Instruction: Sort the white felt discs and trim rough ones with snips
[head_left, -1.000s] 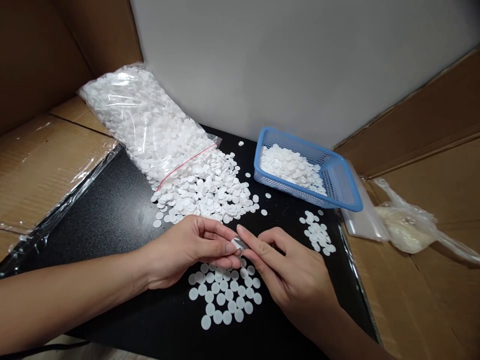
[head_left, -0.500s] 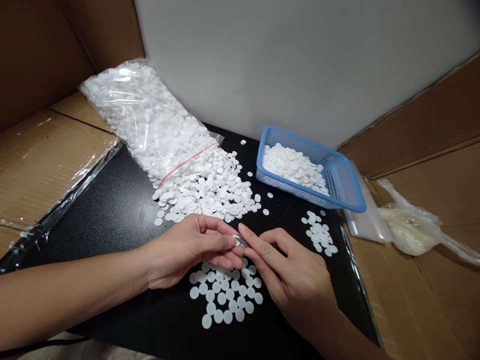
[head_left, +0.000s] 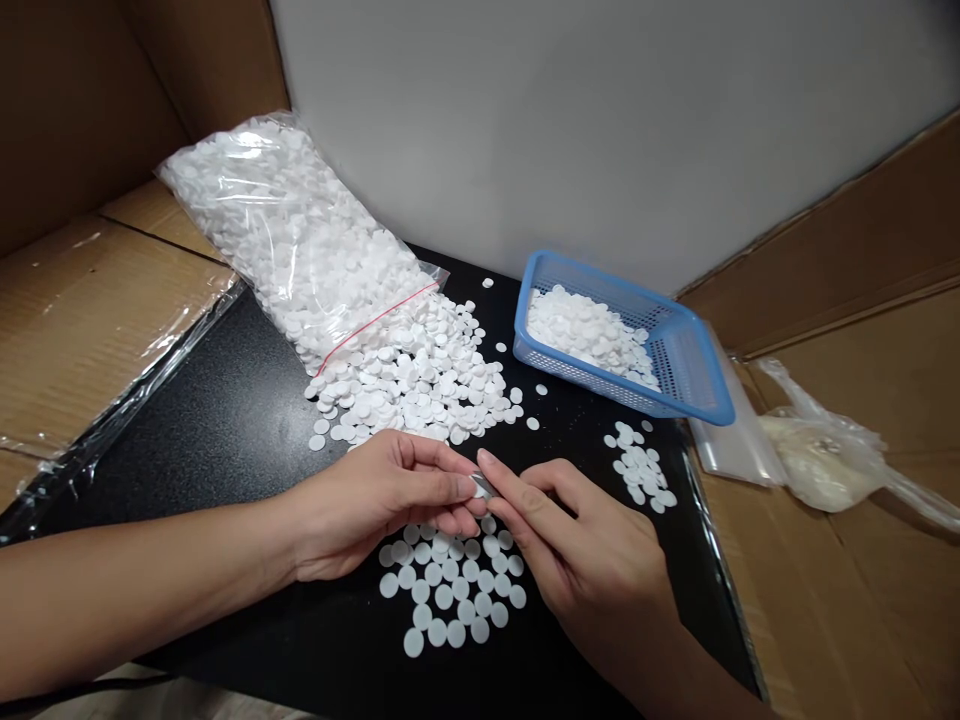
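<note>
Obs. from beside the surface (head_left: 225,430), black, cardboard sheets (head_left: 75,310) on both sides.

Left hand (head_left: 367,505): grip closed, thumb and fingertips clamped on one small white disc (head_left: 480,486), held just above the surface.
Right hand (head_left: 592,560): index fingertip touches the same disc's edge, other fingers curled. Thumb contact hidden, so cannot tell whether this grip is clamped or only resting.

Directly under both hands: flat group of discs (head_left: 450,590), laid one deep and mostly touching.
Behind the hands: loose pile (head_left: 412,385) spilling from an open zip bag (head_left: 300,250).
Right rear: blue basket (head_left: 694,350), part filled w/ discs.
Small cluster (head_left: 637,470) lies near the basket's front.
Clear pouch (head_left: 731,440) and a knotted plastic bag (head_left: 817,455) sit off the surface edge, right.

Risks (judgement):
- Disc is thin and held by the edges only. Uneven pressure from the right fingertip could flip it out of the left grip and into the flat group below, where it would be indistinguishable.
- Wrists hover close over the flat group, so a low wrist could scatter it.
- The loose pile's front edge is near the left knuckles, so a nudge could mix the pile w/ the laid-out discs.
- Strays near the right edge could roll off.
</note>
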